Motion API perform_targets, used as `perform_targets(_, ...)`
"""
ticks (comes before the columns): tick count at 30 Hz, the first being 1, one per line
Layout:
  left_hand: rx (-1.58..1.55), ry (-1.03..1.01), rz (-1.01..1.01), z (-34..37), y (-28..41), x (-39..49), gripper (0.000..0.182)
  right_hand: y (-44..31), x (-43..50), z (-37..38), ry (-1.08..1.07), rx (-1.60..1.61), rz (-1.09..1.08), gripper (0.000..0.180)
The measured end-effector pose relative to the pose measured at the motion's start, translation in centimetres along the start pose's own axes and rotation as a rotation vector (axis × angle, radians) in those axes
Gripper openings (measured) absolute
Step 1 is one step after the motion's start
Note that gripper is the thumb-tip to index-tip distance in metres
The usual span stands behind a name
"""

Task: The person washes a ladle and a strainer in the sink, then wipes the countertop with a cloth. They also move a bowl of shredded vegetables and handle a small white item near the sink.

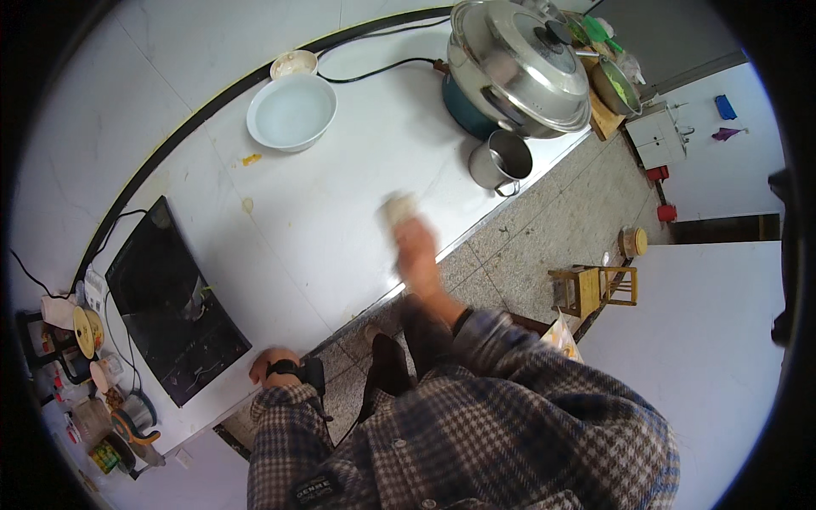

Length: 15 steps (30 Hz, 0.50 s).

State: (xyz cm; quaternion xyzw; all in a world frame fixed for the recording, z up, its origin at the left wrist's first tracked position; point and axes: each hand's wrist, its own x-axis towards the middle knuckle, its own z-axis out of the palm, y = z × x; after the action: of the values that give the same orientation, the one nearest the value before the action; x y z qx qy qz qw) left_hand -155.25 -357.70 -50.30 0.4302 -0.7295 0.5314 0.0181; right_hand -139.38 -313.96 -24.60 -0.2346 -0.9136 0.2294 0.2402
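Observation:
My right hand (pixel 417 247) is blurred and reaches over the white countertop (pixel 344 210). It grips a pale cloth or sponge (pixel 399 207), too smeared to tell which, against or just above the surface. Near the front edge of the counter rests my left hand (pixel 274 358), a black strap around its wrist; its fingers are partly hidden. Just left of it lies a black induction cooktop (pixel 172 306). A stainless steel mug (pixel 501 160) stands to the right of the cloth. Farther back is a white bowl (pixel 292 111) that seems to hold water.
A large lidded steel pot (pixel 519 70) sits on a teal base at the back right, with a black cord (pixel 382 71) behind. A small bowl (pixel 294 64) touches the wall side. Jars and a brush (pixel 135 414) crowd the left end. A wooden chair (pixel 583 290) stands on the floor.

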Motion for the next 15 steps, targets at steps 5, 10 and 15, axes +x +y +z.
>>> perform_targets(5, -0.031, -0.006, -0.037, -1.5, -0.2, -0.2, 0.052, -13.2, -5.7, 5.8, -0.154, 0.434, -0.392, 0.041)
perform_targets(10, -0.031, -0.024, -0.097, -1.3, -1.8, -0.3, 0.052, -8.9, 4.8, 4.3, -0.095, 0.723, -0.111, 0.027)
perform_targets(15, -0.012, -0.089, -0.118, -0.9, -3.6, -1.2, 0.052, -6.5, 10.1, 5.5, 0.125, -0.144, -0.127, 0.025)
